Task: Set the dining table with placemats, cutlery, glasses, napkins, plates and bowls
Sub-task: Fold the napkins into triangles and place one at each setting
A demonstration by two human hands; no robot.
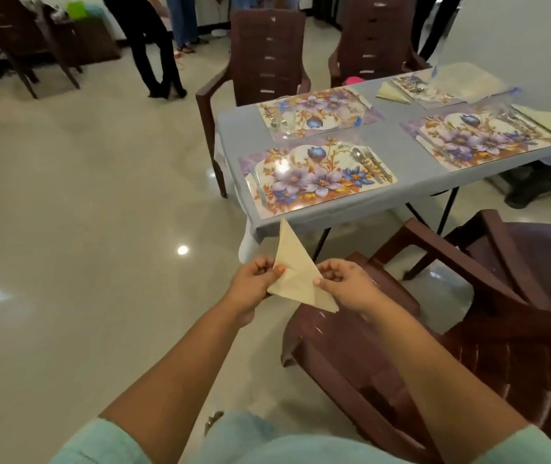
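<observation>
Tiled floor lies beneath; both grips, left hand (253, 279) and right hand (344, 283), pinch 1 folded napkin (296, 276) short of the desk (398, 142); any slip likely unfolds it.

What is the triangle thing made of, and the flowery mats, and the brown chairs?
The triangle napkin, pinched by the left hand and right hand, looks like thin matte paper or cloth: it keeps sharp creases. I cannot tell which. The flowery placemat seems glossy plastic or laminated card, since light glares off it. The brown chair looks like moulded plastic, smooth and slightly shiny with slotted back.
</observation>
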